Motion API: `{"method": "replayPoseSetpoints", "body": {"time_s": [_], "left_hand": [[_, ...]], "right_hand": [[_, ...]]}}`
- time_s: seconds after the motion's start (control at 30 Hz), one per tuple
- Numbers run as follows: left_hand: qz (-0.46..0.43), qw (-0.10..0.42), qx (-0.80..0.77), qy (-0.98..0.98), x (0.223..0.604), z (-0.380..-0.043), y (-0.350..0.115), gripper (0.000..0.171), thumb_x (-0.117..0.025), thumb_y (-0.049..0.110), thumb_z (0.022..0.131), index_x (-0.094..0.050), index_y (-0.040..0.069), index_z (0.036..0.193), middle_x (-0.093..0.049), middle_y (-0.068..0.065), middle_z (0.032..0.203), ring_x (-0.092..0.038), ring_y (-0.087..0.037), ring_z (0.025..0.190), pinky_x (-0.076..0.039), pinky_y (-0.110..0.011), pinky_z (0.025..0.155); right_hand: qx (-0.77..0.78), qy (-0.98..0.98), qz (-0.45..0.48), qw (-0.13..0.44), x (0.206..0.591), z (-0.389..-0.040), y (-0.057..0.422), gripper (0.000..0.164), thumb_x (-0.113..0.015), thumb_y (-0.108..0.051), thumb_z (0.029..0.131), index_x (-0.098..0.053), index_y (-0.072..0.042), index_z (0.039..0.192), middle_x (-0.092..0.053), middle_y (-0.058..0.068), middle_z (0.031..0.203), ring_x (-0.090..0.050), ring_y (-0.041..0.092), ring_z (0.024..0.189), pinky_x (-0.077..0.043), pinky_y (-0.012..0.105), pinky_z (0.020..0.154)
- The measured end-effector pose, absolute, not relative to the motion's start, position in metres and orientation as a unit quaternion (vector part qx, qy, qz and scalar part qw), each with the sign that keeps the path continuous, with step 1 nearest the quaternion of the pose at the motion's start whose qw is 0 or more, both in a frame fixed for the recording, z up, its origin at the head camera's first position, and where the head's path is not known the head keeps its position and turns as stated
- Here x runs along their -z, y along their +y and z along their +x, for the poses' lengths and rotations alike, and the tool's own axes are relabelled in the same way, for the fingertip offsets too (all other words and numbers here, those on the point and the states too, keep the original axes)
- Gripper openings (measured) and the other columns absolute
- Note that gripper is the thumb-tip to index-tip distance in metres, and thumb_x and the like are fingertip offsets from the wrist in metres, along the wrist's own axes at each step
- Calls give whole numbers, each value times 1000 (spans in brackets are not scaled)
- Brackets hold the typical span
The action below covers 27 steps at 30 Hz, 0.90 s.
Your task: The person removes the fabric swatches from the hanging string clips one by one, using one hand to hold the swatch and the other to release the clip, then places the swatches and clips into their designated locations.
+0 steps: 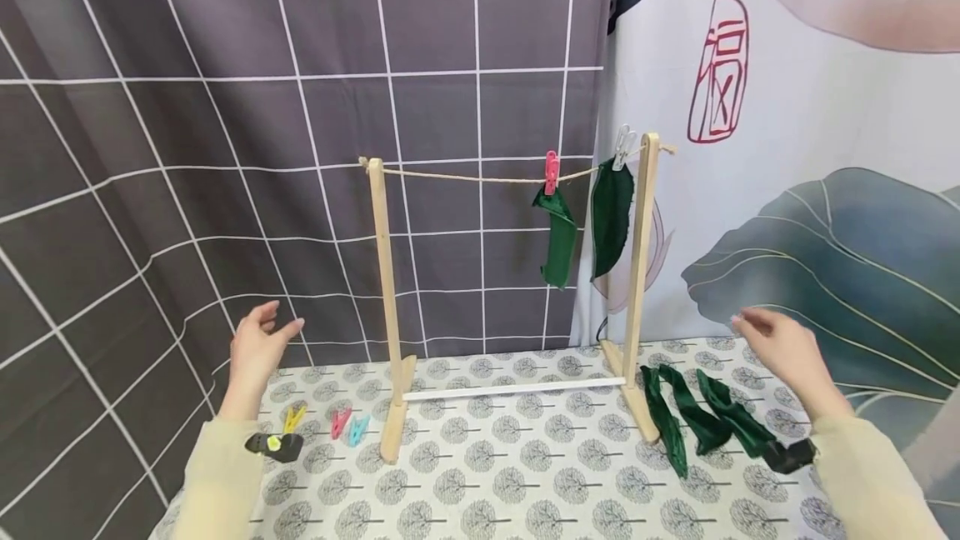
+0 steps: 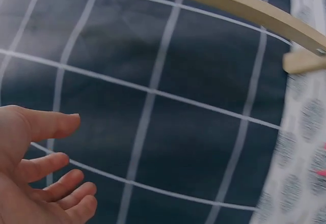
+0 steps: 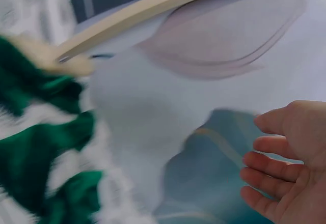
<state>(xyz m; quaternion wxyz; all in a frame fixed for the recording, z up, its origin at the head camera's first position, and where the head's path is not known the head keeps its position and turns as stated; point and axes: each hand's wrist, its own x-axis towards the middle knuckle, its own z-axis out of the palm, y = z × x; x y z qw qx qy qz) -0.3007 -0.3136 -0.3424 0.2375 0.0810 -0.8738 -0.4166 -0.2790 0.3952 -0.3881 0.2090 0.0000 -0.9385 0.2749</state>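
The left hand [image 1: 255, 348], left of centre in the head view, is empty, fingers loosely bent and thumb held well away from them. The right hand [image 1: 783, 348], towards the right edge, is empty too, its fingers gently curved with narrow gaps between them in the right wrist view. Both hang above the tabletop, in pale yellow sleeves [image 1: 217, 477].

Below the left hand, at lower left, lie a yellow clothespin [image 1: 295, 418], a pink clothespin [image 1: 341, 423] and a blue clothespin [image 1: 358, 430], the last two side by side. Below the right hand, at lower right, three crumpled green cloth strips [image 1: 663, 419] lie by the foot of a wooden rack [image 1: 386, 273].

The rack stands mid-frame, a cord [image 1: 465, 178] tied between its posts. Towards the cord's right end a red clothespin [image 1: 551, 172] grips a hanging green strip [image 1: 559, 248]; beside the right post, a clear clothespin [image 1: 622, 148] grips a broader green cloth [image 1: 612, 219].

A tree-print tablecloth [image 1: 517, 482] spreads beneath. Behind are a dark checked curtain [image 1: 435, 123] and, at right, a pale leaf-print curtain [image 1: 652, 65]; its red seal [image 1: 720, 69], upper right, bears Chinese-style writing I cannot read surely.
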Motion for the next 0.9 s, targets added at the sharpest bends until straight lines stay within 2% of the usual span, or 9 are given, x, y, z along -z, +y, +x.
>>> {"method": "replayPoseSetpoints", "body": {"time_s": [0.23,0.4,0.5,0.57,0.63,0.7,0.9], "left_hand": [[21,271,454,-849,310,-292,-296,60,-68,19,97,-44,-3,147,-49,-25,145,-48,-39,133,-39,-46,112],[-27,297,458,-838,292,-285,-276,52,-68,21,98,-51,2,144,-59,-18,136,-59,-30,124,-48,-26,101],[-65,312,457,-830,280,-285,-261,48,-69,19,97,-55,2,140,-64,-18,131,-62,-28,119,-49,-19,97],[-91,316,459,-825,272,-287,-252,47,-69,17,97,-56,1,139,-64,-18,129,-62,-29,118,-49,-18,97],[-113,317,463,-820,264,-287,-244,47,-70,17,96,-57,0,138,-65,-19,128,-63,-30,118,-50,-23,99],[-131,318,462,-817,256,-288,-236,46,-71,16,96,-58,0,137,-65,-19,127,-63,-31,118,-50,-25,99],[-177,314,471,-805,237,-292,-212,42,-71,15,95,-61,-1,133,-67,-21,124,-64,-31,116,-50,-36,102]], "right_hand": [[-281,-922,17,265,329,-273,381,56,-48,-37,107,-49,6,143,-53,38,133,-53,55,113,-44,67,81],[-297,-909,36,290,299,-265,360,54,-51,-37,106,-52,1,143,-54,34,137,-54,54,116,-45,67,83],[-305,-903,52,298,287,-264,348,52,-55,-36,105,-54,-1,143,-55,31,137,-56,53,115,-49,57,82],[-305,-901,58,305,281,-263,340,50,-56,-36,104,-57,-3,141,-57,29,136,-58,50,113,-50,41,80],[-305,-898,64,310,277,-264,333,49,-57,-38,103,-59,-5,140,-59,26,136,-60,47,112,-44,24,76],[-308,-895,70,315,273,-264,326,49,-58,-39,102,-61,-6,139,-60,25,134,-61,45,110,-38,16,72],[-327,-887,98,312,261,-264,300,49,-59,-41,102,-61,-8,138,-62,21,135,-63,41,110,-37,9,73]]}}
